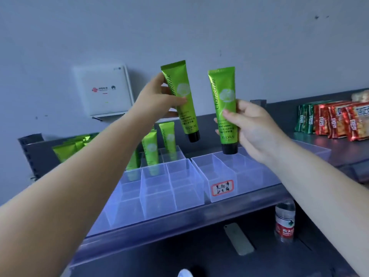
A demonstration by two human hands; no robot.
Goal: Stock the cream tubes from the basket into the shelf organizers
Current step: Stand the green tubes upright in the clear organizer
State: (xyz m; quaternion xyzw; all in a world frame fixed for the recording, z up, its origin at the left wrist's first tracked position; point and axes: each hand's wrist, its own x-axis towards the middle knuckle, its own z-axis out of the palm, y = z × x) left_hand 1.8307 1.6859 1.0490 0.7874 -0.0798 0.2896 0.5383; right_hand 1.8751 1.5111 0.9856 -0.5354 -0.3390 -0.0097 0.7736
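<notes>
My left hand (159,98) grips a green cream tube (180,92), cap down, above the left clear organizer (159,194). My right hand (253,128) holds a second green cream tube (224,96), cap down, just over a back cell of the right clear organizer (217,172). Several green tubes (151,150) stand upright in the left organizer's back cells. More green tubes (67,148) lie at the far left. The basket is not in view.
A white wall box (103,90) hangs behind the shelf. Red and green snack packs (335,120) stand at the right of the shelf. On the lower shelf stand a water bottle (284,222) and a flat phone-like slab (238,238). A price label (222,187) sticks on the right organizer.
</notes>
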